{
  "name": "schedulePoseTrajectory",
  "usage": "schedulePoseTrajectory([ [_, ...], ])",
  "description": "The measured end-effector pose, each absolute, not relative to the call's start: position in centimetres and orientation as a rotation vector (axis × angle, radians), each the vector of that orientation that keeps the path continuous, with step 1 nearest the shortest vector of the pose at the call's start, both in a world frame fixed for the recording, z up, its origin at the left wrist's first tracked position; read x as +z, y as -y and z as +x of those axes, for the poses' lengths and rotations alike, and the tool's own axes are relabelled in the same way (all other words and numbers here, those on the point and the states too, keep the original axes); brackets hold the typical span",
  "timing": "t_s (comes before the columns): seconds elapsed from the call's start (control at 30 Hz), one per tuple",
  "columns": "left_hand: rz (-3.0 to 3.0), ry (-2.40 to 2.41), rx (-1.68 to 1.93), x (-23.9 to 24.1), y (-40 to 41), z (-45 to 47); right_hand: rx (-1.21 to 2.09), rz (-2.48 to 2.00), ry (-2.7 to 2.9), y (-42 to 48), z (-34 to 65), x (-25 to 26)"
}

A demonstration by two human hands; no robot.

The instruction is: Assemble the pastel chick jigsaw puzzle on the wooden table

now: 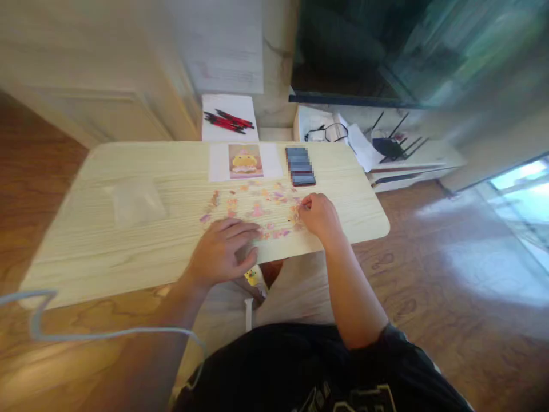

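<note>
Pcs point(257, 210), small, pink/orange/purple, lie scattered mid tabletop point(184, 166), in a rough ring w/ a few pink ones in the ctr. R hand point(319, 214) is at the ring's R end, fingers curled; its grip's tips are close tog. over the pcs, but can't tell if pinching one. L hand point(225, 249) is palm down nr the front edge, grip loosely spread, thumb apart, fingertips by the lower L pcs.

Behind the pcs: white sheet point(218, 163) w/ a yellow cartoon pic point(245, 160), phone point(300, 166) just R of it, flat, its display blurred out. Clear bag point(137, 203) well off to the L. Past the far edge: red/black pens point(229, 121) on white paper, router point(388, 147) w/ antennas up on a low cabinet at R, dark screen point(355, 51) above.
</note>
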State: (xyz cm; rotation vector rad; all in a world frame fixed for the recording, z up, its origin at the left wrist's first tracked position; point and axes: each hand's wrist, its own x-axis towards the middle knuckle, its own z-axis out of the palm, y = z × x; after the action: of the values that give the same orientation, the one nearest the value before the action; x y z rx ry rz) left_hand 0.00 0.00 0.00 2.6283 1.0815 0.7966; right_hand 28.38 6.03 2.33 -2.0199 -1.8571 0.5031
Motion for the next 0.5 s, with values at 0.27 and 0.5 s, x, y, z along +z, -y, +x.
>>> schedulePoseTrajectory([
  [0.27,2.6,-1.111,0.771,0.1,0.1,0.0,0.534,-2.068,1.852,-6.0,29.5,2.7],
  [0.5,2.606,-1.106,0.801,0.1,0.1,0.0,0.407,-1.858,1.933,-6.6,28.5,1.9],
])
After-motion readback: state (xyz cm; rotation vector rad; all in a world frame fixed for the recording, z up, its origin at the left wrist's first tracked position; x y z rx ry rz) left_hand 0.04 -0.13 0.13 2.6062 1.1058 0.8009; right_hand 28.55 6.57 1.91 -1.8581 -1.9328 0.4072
